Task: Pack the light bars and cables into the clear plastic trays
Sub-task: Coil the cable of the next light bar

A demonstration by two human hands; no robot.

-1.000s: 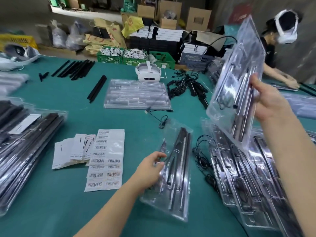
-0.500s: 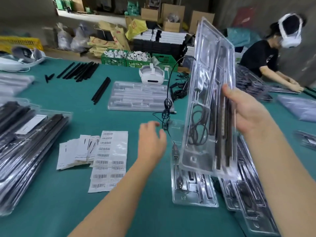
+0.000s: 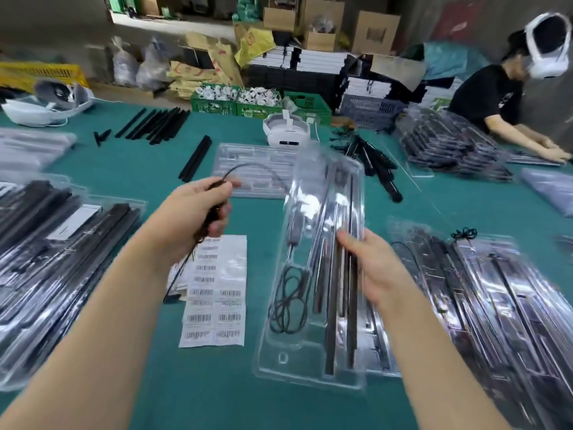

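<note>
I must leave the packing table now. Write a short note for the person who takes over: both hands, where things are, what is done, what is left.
Left hand grips a loose black cable, lifted above the table.
Right hand holds a filled clear tray, with light bars and a coiled cable inside.
Done: packed trays stacked at right.
Left: pack the held cable; empty tray waits ahead, loose light bars lie at far left.

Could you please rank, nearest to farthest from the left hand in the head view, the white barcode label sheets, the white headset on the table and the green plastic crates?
From the left hand:
1. White barcode label sheets, just below it.
2. White headset, mid-table beyond it.
3. Green plastic crates, past the table's far edge.
</note>
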